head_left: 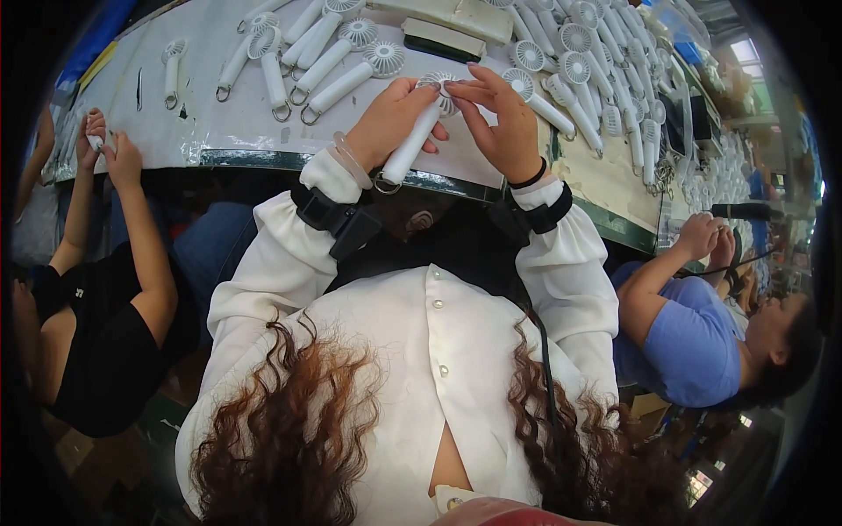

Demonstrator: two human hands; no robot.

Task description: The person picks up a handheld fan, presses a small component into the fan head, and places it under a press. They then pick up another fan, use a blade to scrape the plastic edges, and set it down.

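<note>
A white handheld fan (pixel 410 151) with a round slatted head and a metal ring at its handle end is held over the table's near edge. My left hand (pixel 387 121) wraps round it just below the head, and the handle slants down toward me. My right hand (pixel 498 123) is at the fan head, its fingertips touching the slatted cover, thumb and fingers bent. Whether a small part sits between those fingertips is too small to tell. Several similar white fans (pixel 349 83) lie just beyond my left hand, and more (pixel 551 103) lie beside my right hand.
A crowded pile of white fans (pixel 605 53) covers the table's right side. A dark, narrow box (pixel 444 40) lies at the far middle. A thin pointed tool (pixel 139 89) is at the left. Co-workers sit on both sides, one in black (pixel 114 289), one in blue (pixel 693 329).
</note>
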